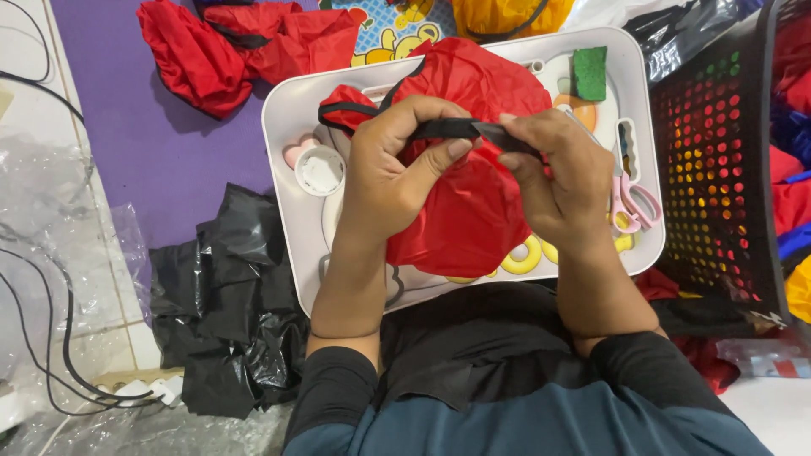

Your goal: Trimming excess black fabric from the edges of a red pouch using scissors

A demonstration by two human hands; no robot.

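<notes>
A red fabric piece (pixel 460 215) with a black strap (pixel 449 128) lies over a white tray (pixel 287 110) on my lap. My left hand (pixel 389 165) pinches the black strap between thumb and fingers. My right hand (pixel 553 173) grips the strap's other end, close beside the left. Both hands are held just above the red fabric, which hangs down under them and hides the tray's middle.
Pink scissors (pixel 634 198), a green sponge (pixel 590 73) and a small white cup (pixel 320 171) sit on the tray. A black perforated basket (pixel 718 169) with coloured fabric stands at right. Black plastic (pixel 228 295) lies at left, more red fabric (pixel 236 42) on the purple mat, cables (pixel 42 338) far left.
</notes>
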